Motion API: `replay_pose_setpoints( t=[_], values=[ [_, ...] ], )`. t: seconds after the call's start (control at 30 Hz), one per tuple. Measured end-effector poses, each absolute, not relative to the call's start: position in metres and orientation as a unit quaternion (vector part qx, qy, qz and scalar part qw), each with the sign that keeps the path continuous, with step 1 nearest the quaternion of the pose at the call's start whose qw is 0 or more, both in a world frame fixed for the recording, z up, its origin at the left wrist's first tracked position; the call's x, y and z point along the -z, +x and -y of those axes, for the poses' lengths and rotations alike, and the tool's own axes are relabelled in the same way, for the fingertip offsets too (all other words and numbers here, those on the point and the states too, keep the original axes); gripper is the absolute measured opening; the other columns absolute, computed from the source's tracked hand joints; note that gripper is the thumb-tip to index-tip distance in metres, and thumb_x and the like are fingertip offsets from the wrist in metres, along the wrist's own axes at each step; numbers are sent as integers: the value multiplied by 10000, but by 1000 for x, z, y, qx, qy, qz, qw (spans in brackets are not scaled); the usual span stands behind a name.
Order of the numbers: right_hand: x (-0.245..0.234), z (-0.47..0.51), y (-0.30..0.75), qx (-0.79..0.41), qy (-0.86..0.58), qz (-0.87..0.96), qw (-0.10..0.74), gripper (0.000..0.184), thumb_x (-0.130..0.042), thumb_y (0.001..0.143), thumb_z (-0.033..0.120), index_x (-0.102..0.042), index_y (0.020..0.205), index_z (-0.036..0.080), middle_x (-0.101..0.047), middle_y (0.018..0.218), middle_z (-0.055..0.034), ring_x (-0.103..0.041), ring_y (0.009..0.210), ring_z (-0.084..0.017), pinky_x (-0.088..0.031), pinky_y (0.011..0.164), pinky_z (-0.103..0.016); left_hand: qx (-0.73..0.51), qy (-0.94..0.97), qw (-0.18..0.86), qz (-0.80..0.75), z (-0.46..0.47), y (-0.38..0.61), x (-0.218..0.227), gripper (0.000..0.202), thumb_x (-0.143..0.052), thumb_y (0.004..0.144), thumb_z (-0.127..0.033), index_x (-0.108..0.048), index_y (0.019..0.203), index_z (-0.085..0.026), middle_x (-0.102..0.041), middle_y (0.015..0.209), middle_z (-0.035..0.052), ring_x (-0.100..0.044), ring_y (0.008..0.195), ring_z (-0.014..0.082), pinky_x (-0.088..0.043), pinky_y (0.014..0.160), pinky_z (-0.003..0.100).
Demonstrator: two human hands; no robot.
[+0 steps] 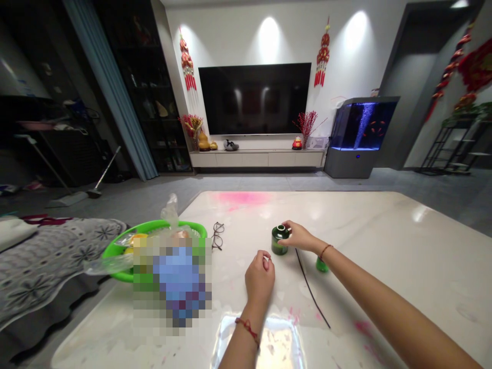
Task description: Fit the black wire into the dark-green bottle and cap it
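A dark green glass bottle (279, 241) with a short open neck stands upright on the pale table. My right hand (300, 237) grips its right side, thumb low and fingers near the shoulder. My left hand (260, 271) is curled closed in front of the bottle, to its left and apart from it; whether anything is inside its fingers is hidden. A thin black stick (312, 289) lies on the table below my right hand. Partly behind my right wrist is a small bright green object (322, 265). Under my left forearm sits a shallow clear tray (282, 341).
A green basket (115, 269) with plastic bags and fruit stands at left, partly covered by a blurred blue patch. Eyeglasses (218, 236) lie beside it. Pink stains mark the table (365, 230). A patterned sofa cover (49, 261) borders the left edge.
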State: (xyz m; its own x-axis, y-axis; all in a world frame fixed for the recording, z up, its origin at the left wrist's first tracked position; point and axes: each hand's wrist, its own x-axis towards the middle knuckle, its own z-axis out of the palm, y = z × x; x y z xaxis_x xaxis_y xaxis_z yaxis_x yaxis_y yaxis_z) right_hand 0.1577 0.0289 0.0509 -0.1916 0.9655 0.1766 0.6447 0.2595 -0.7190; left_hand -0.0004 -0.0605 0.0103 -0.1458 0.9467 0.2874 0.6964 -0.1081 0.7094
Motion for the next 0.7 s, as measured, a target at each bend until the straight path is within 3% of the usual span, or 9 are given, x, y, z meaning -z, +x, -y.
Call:
replay_pose_setpoints(
  t=[0.1,0.17,0.23,0.4,0.53,0.63,0.7],
  values=[
    [-51,-13,159,-285,-519,740,319,517,-735,543,266,-553,1015,157,-624,1017,-73,-589,860,-183,-465,768,-306,-401,667,166,-606,58,0,-6,363,-548,721,-221,-497,1079,-205,-617,880,26,-574,871,188,-412,791,301],
    [-51,-4,159,-308,-502,741,324,514,-742,541,261,-554,1010,166,-623,1015,-66,-589,863,-185,-473,775,-320,-394,688,174,-584,56,0,-3,570,-615,674,-259,-427,1208,-193,-595,1090,74,-531,1048,236,-374,917,362],
    [-50,4,158,-333,-482,741,328,506,-746,542,255,-560,1005,171,-619,1024,-67,-590,875,-187,-479,783,-329,-388,702,181,-569,55,0,-2,662,-643,651,-274,-389,1258,-205,-560,1190,81,-502,1112,251,-355,955,378],
    [-54,21,164,-402,-430,743,320,574,-721,609,313,-531,1138,197,-587,1152,-89,-581,994,-205,-462,866,-356,-379,722,190,-546,55,-1,-4,651,-677,622,-266,-430,1224,-249,-611,1124,42,-550,1037,239,-384,911,359],
    [-65,26,193,-279,-518,743,320,494,-560,764,404,-508,1206,188,-540,1247,-109,-511,1137,-220,-390,963,-365,-364,718,194,-561,56,-2,-6,600,-683,624,-304,-468,1179,-232,-632,1078,48,-555,1020,246,-388,889,354],
    [-67,28,221,-104,-669,708,200,501,-591,727,393,-564,1158,138,-572,1190,-159,-509,1131,-306,-368,954,-426,-354,714,194,-573,56,-2,-6,600,-686,619,-325,-474,1171,-221,-635,1063,54,-558,1011,249,-385,886,350],
    [-63,29,233,-92,-719,681,102,531,-617,691,425,-587,1130,127,-595,1144,-185,-557,1055,-338,-419,865,-434,-350,711,194,-578,56,-2,-6,607,-687,617,-329,-471,1175,-222,-636,1057,53,-560,1007,249,-381,890,348]
  ],
)
